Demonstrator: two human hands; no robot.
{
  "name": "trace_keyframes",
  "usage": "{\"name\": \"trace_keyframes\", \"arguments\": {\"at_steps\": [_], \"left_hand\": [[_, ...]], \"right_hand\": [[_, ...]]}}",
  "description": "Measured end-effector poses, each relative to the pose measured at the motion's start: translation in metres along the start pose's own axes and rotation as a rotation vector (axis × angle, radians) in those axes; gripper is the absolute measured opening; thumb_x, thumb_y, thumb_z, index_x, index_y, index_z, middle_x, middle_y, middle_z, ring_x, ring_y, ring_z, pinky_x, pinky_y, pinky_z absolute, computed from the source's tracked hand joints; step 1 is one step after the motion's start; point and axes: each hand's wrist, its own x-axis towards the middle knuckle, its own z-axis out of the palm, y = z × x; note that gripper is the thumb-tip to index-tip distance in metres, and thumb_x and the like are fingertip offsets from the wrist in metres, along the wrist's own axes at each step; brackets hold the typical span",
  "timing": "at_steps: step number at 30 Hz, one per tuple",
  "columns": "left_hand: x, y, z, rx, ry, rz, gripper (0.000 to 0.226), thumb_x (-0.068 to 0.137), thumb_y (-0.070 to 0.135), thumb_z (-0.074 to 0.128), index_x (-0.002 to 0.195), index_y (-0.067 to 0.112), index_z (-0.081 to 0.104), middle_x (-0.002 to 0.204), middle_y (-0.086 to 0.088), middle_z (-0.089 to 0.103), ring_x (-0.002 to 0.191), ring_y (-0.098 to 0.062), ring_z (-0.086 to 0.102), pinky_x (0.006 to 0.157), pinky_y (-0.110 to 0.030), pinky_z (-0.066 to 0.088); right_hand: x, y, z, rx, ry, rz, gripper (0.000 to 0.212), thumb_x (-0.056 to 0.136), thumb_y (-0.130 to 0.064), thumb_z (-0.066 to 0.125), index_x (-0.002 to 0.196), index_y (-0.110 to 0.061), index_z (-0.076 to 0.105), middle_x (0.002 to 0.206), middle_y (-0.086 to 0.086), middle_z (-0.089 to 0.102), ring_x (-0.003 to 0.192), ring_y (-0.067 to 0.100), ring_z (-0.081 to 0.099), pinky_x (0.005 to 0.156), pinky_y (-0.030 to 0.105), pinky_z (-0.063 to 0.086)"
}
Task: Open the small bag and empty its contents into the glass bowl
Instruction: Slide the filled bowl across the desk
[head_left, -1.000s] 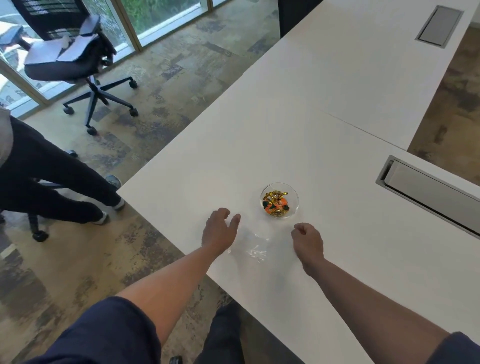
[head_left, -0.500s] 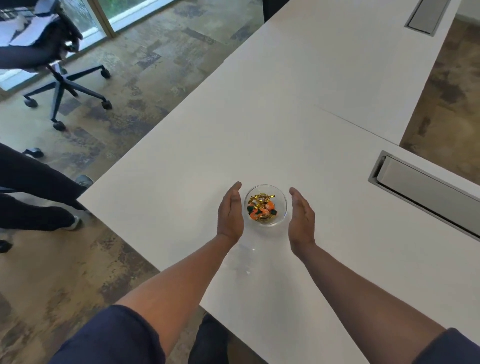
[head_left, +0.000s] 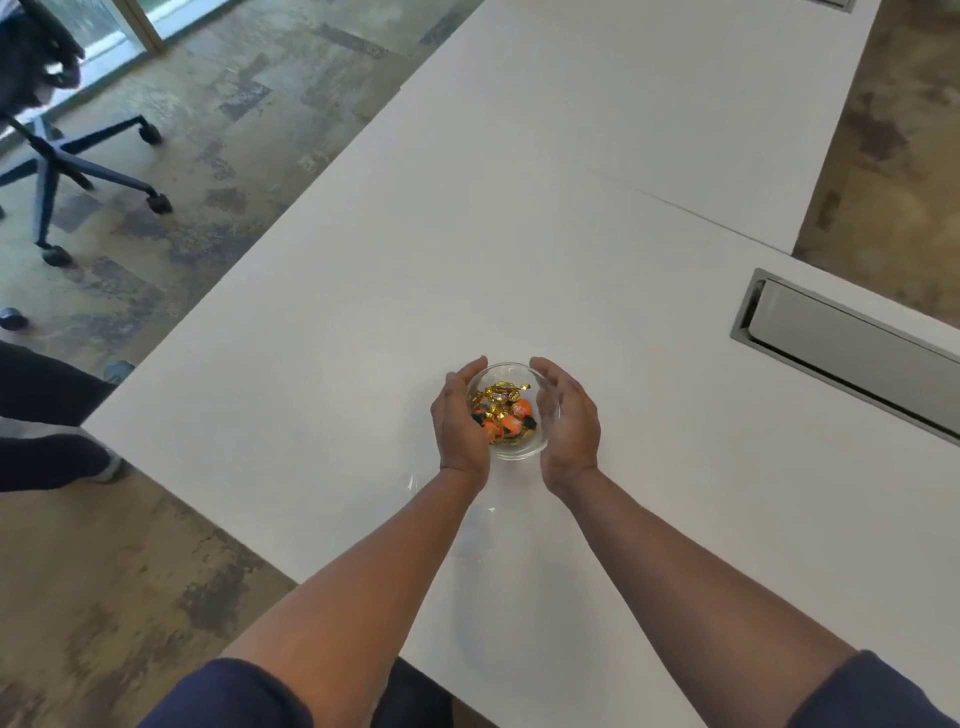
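A small glass bowl (head_left: 522, 451) stands on the white table (head_left: 519, 234), filled with gold, orange and dark wrapped candies (head_left: 503, 410). My left hand (head_left: 460, 422) cups the bowl's left side and my right hand (head_left: 567, 423) cups its right side, fingers curved around the glass. The clear small bag (head_left: 480, 519) lies flat and empty-looking on the table between my forearms, just near the bowl; it is faint against the white top.
A grey cable hatch (head_left: 852, 348) is set into the table at the right. The table's left edge runs diagonally near my left arm. An office chair (head_left: 52, 156) stands on the floor at the far left, and another person's legs (head_left: 47, 421) are at the left edge.
My hands moved from beside the bag to either side of the bowl and have closed in until they hold it. The view has shifted nearer the bowl.
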Motion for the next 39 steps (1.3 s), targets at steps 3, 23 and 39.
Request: {"name": "trace_keyframes", "arguments": {"at_steps": [3, 23, 39], "left_hand": [[-0.007, 0.008, 0.007, 0.005, -0.035, 0.016, 0.051, 0.109, 0.038, 0.032, 0.121, 0.012, 0.075, 0.113, -0.002, 0.077, 0.097, -0.010, 0.074, 0.072, -0.021, 0.059], [-0.180, 0.005, 0.195, 0.200, -0.572, 0.036, 0.050, 0.110, 0.035, 0.026, 0.112, 0.026, 0.075, 0.105, 0.012, 0.078, 0.100, -0.004, 0.072, 0.076, -0.020, 0.059], [-0.244, -0.137, 0.230, 0.442, -0.668, -0.113, 0.049, 0.106, 0.035, 0.030, 0.104, 0.030, 0.079, 0.104, 0.009, 0.079, 0.095, -0.006, 0.074, 0.071, -0.020, 0.059]], "right_hand": [[-0.009, -0.012, -0.004, 0.020, -0.007, -0.015, 0.029, 0.103, -0.016, 0.050, 0.113, -0.014, 0.077, 0.128, 0.004, 0.073, 0.124, 0.015, 0.065, 0.110, 0.036, 0.049], [-0.103, -0.156, -0.214, 0.028, 0.299, -0.278, 0.033, 0.106, -0.028, 0.045, 0.122, -0.017, 0.073, 0.127, 0.003, 0.070, 0.119, 0.012, 0.064, 0.096, 0.025, 0.055], [-0.128, -0.075, -0.358, 0.180, 0.495, -0.103, 0.028, 0.100, -0.032, 0.054, 0.114, -0.026, 0.077, 0.126, -0.003, 0.072, 0.118, 0.013, 0.065, 0.087, 0.022, 0.053]]}}
